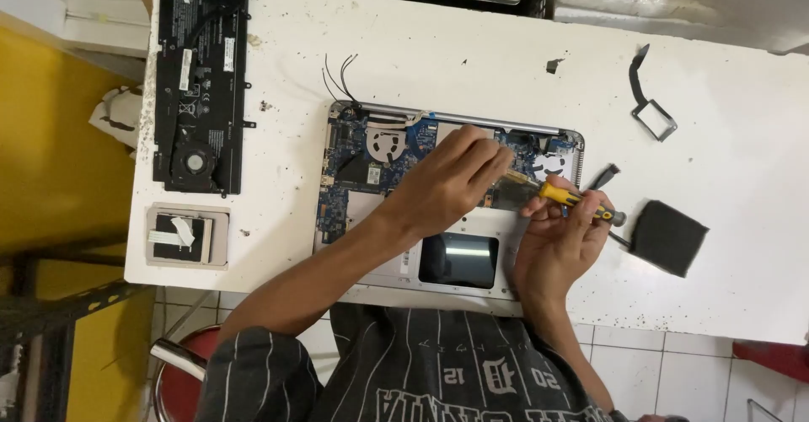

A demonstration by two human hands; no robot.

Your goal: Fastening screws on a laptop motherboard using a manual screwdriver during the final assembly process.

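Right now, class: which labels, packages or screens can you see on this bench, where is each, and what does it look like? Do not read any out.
White labels: small upright rectangles on the black battery pack, far left of the table.
Taped drive: flat grey square with black face and white tape, below the battery.
No lit screen or package in view.

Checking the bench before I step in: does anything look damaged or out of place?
The opened laptop has loose black wires trailing from its top edge. The white table is chipped and speckled, and a stray ribbon cable lies apart.
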